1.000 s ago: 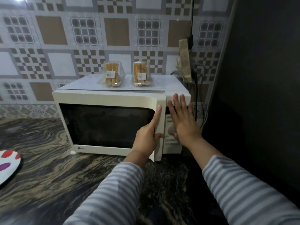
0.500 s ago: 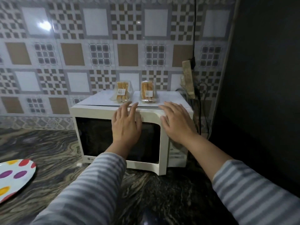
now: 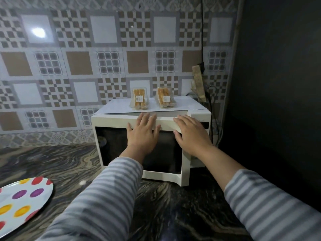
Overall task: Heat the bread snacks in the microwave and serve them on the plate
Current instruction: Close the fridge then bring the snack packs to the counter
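A white microwave [image 3: 121, 122] stands on a dark, swirl-patterned counter [image 3: 60, 164] against a tiled wall [image 3: 104, 49]. Its door [image 3: 111, 145] is swung slightly out from the body, so that its right edge stands forward of the control panel. On the flat top of the microwave two clear packs of bread snacks sit side by side, near the back: the left pack [image 3: 139, 99] upright, the right pack [image 3: 165, 100] leaning a little.

Both hands reach forward to the top front edge of the door. The left hand [image 3: 142, 134] lies flat with its fingers straight and spread, fingertips over the upper rim and palm against the dark window. The right hand [image 3: 189, 133] rests just beside it, at the door's right corner, fingers stretched out and a little bent over the edge; it grips nothing. Neither hand touches the snack packs, which lie just behind the fingertips. Both arms wear grey-and-white striped sleeves [image 3: 107, 197].

At the lower left of the counter, well apart from the microwave, lies a white plate [image 3: 26, 202] with coloured dots (red, purple, yellow, orange), partly cut off by the frame.
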Demonstrator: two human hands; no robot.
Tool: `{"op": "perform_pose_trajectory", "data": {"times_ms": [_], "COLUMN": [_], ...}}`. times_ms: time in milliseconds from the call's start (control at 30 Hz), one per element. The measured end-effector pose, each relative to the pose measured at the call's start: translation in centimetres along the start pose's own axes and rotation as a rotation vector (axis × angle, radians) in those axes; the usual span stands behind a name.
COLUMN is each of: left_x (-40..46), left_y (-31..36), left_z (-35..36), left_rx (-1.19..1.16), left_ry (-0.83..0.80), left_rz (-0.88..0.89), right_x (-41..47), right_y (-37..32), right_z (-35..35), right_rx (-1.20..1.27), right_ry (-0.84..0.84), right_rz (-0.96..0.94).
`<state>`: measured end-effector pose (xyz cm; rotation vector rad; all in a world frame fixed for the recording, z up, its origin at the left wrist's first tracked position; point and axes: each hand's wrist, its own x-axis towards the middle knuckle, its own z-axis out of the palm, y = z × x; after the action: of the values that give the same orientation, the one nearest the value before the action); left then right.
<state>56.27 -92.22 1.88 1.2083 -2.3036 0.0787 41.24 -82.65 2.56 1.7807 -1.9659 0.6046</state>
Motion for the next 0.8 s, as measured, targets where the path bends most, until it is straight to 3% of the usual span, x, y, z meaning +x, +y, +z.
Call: {"op": "perform_pose_trajectory", "data": {"times_ms": [233, 467, 667, 800], "left_x": [-3.7, -7.2, -6.7, -5.1], "left_y": [-2.6, -5.0, -5.7, -5.6], "left_z": [-3.2, -7.7, -12.1, -13.5], "left_rx": [-0.051, -0.116, -0.093, -0.128], "left_ry": [-0.054, -0.056, -0.092, -0.058], "left_rz": [0.12, 0.185, 0.091, 0.092], "right_x": [-3.9, -5.4, -3.8, -2.6], "right_y": [-6.0, -12.1, -14.0, -12.7], "right_z": [-3.1, -6.5, -8.4, -8.0], "right_rx": [-0.112, -0.058, 0.17, 0.178], "right_ry": [0.077, 0.135, 0.066, -0.022], "right_rz": [0.097, 0.146, 0.31, 0.378]}}
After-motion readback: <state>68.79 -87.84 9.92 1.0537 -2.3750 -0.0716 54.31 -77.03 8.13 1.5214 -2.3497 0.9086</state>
